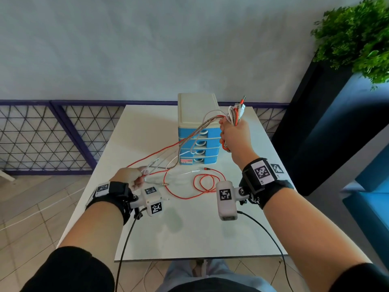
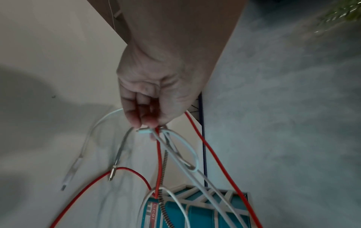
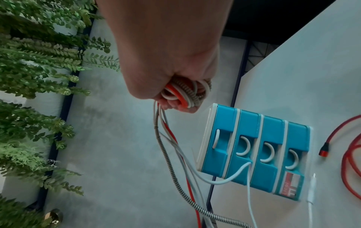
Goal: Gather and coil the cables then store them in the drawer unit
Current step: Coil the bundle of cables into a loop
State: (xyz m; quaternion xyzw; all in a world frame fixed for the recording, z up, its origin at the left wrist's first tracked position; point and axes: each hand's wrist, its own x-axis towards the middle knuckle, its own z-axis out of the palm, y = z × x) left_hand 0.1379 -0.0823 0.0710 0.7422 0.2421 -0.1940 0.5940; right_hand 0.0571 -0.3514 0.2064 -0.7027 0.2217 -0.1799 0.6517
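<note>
White tabletop [image 1: 147, 228] fills the lower middle of the head view, with a pale wall above it and a leafy plant [image 1: 357, 32] in the upper right corner. My right hand [image 1: 234, 137] is fisted around a bundle of cable loops [image 3: 183, 94], held up just right of the drawer unit [image 1: 196, 131], which stands at frame centre with all four blue drawers closed. My left hand [image 1: 128, 178], lower left, pinches several strands [image 2: 156, 154] running back toward that bundle.

To coil well, I judge I should feed slack from the left in even turns, keeping the strands together so white, orange and braided lines don't cross.

One white strand looks snagged across a drawer handle [image 3: 247, 164]; that likely needs freeing first. Another orange cable [image 1: 207, 182] lies looped on the table, centre right, with a loose white connector [image 1: 194, 171] beside it, both ungathered.
</note>
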